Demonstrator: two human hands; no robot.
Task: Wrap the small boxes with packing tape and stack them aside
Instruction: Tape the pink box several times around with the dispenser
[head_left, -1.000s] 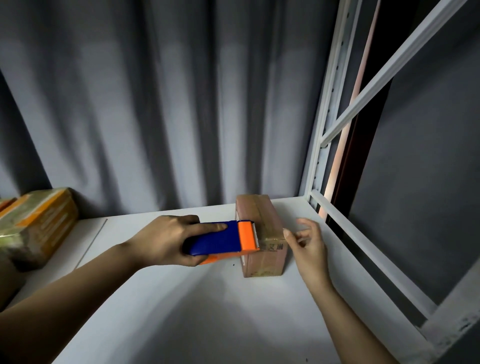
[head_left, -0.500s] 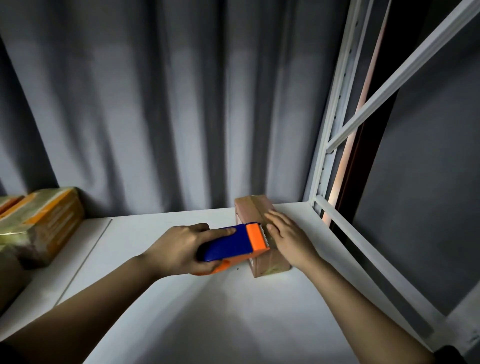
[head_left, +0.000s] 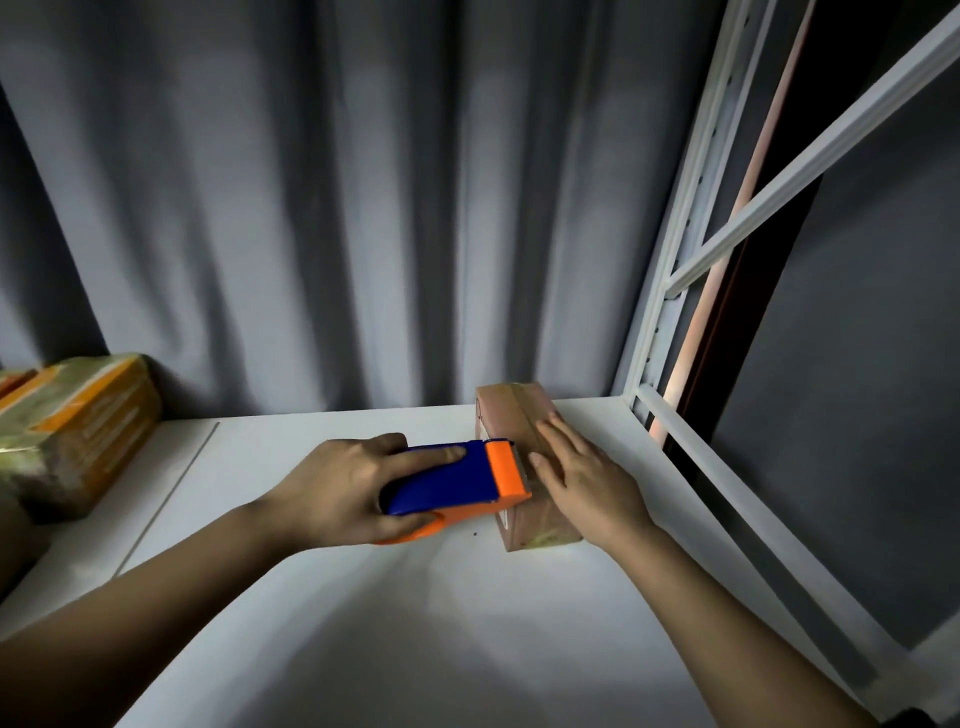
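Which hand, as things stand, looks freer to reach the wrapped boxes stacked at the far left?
Probably neither yet: the left hand is nearer but grips the tape dispenser, and the right hand lies flat on the small box.

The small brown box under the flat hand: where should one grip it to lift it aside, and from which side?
Probably across the two long side walls of the small brown box, coming from above at its bare far half. It lies flat and narrow on the white shelf; the right hand covers the near top, and the tape dispenser in the left hand blocks the left.
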